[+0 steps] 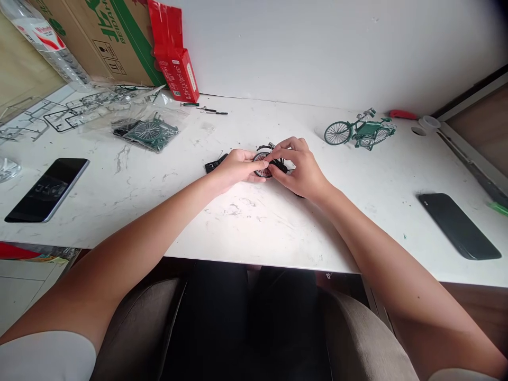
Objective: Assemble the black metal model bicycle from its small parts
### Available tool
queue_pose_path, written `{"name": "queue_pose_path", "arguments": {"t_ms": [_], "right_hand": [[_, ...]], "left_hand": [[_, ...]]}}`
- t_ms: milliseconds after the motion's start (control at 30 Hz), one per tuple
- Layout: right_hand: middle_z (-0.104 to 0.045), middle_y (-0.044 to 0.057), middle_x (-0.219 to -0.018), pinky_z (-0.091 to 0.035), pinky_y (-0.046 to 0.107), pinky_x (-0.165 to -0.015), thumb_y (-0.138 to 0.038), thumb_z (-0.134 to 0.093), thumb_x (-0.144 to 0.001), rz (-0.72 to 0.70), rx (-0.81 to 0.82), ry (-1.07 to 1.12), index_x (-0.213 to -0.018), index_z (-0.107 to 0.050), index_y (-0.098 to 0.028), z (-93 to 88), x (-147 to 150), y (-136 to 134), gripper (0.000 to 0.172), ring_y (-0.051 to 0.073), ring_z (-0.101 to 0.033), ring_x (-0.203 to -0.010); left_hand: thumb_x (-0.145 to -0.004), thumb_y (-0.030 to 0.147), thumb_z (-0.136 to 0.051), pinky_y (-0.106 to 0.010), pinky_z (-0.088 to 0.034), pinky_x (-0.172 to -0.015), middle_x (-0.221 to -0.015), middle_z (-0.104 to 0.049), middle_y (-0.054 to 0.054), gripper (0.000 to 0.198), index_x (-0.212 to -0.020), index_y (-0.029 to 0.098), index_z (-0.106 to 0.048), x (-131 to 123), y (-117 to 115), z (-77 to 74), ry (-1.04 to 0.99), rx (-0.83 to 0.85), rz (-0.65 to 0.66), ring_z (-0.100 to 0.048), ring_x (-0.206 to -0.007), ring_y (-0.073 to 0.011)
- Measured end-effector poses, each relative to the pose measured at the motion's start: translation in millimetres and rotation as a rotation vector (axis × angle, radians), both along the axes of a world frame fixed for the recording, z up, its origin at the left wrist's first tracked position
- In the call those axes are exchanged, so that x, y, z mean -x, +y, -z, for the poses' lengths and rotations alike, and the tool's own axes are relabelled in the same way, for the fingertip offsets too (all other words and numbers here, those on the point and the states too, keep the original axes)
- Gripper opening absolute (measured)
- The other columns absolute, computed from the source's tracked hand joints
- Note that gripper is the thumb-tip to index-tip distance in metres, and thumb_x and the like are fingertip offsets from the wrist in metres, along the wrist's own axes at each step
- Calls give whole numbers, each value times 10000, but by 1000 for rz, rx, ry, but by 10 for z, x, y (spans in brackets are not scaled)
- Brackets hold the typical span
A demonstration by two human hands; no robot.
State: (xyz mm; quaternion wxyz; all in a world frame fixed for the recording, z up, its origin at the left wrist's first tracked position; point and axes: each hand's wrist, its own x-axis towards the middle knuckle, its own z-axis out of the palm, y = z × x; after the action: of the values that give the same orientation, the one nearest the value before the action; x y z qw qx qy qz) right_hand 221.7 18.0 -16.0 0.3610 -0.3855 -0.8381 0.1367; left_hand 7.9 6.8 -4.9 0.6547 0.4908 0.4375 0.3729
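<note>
Over the middle of the white table, both hands work on a small black model bicycle point(279, 165). My left hand point(238, 170) has its thumb and fingers closed round the spoked wheel point(261, 157). On the other side, my right hand point(299, 164) pinches the model near that wheel, thumb and index finger close together. My fingers cover much of the model, so its exact shape is partly hidden. A flat black piece point(215, 164) lies just left of my left hand. Farther right stands a green model bicycle point(361, 130).
A phone point(46, 189) lies at left and a dark slab-like object point(459, 226) at right. Behind are a plastic bag of parts point(148, 132), frames of thin parts point(71, 114), a red packet point(177, 69), a cardboard box point(115, 37) and a bottle point(47, 42).
</note>
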Motion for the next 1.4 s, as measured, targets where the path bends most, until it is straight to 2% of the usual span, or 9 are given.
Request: {"name": "queue_pose_path", "arguments": {"t_ms": [200,333,467,533,667,833,1000,1133,1400], "right_hand": [[-670,100,-1158,-495,612,-1079,-276,-706,-959,-5,19,4,-1086,-831,-303,-5,-4,-2,180,338,-613,-1165],[-690,95,-1153,-534,543,-991,-268,-705,-942,-29,37,11,-1085,-749,-279,-10,-19,5,150,319,-625,-1135],[-730,91,-1173,-550,512,-909,-279,-696,-933,-23,55,28,-1196,-664,-277,-22,-27,8,265,317,-641,-1099],[-744,94,-1196,-550,531,-943,-310,-685,-960,-22,48,19,-1237,-677,-284,-27,-23,9,278,325,-649,-1125],[-771,92,-1177,-542,566,-1013,-374,-641,-1028,-11,38,22,-1169,-751,-293,-36,-11,18,197,323,-658,-1114],[-789,84,-1123,-556,550,-984,-395,-639,-1058,9,38,58,-1118,-789,-301,-37,-6,19,187,314,-665,-1095],[-795,82,-1089,-568,516,-896,-385,-663,-1047,13,36,92,-1090,-813,-299,-40,2,12,177,309,-669,-1078],[-796,83,-1094,-571,526,-899,-380,-725,-1003,8,55,88,-1095,-819,-303,-49,3,10,152,318,-678,-1091],[-784,87,-1100,-587,485,-846,-259,-793,-921,36,69,132,-1089,-819,-276,-47,24,-6,171,310,-688,-1106]], "left_hand": [[-928,244,-793,-380,-650,-1018,-1127,-822,-101,148,-1035,144,-817,12,17,37,-6,-25,22,-760,-1037,-169],[-913,226,-793,-382,-650,-1004,-1090,-812,-98,129,-996,128,-807,8,36,49,-9,-14,16,-755,-1001,-160],[-907,251,-798,-390,-648,-1004,-1068,-815,-109,149,-977,119,-798,10,29,41,-1,0,11,-764,-997,-172],[-901,267,-803,-393,-647,-1005,-1070,-822,-117,164,-975,121,-799,14,22,35,6,-3,18,-770,-1010,-183],[-896,269,-809,-398,-644,-998,-1096,-835,-139,191,-1013,119,-802,15,14,18,19,15,17,-788,-1017,-199],[-914,245,-782,-384,-640,-988,-1083,-844,-138,178,-1041,122,-804,9,16,2,30,25,17,-801,-1020,-203],[-924,230,-761,-380,-641,-978,-1047,-845,-132,148,-1016,121,-799,3,14,4,41,23,5,-807,-993,-202],[-912,242,-763,-382,-639,-986,-1063,-841,-133,151,-995,121,-802,-10,2,5,41,21,1,-798,-1002,-199],[-900,255,-781,-391,-648,-979,-1082,-832,-127,174,-999,114,-809,-17,1,14,30,-6,-31,-779,-1001,-190]]}}
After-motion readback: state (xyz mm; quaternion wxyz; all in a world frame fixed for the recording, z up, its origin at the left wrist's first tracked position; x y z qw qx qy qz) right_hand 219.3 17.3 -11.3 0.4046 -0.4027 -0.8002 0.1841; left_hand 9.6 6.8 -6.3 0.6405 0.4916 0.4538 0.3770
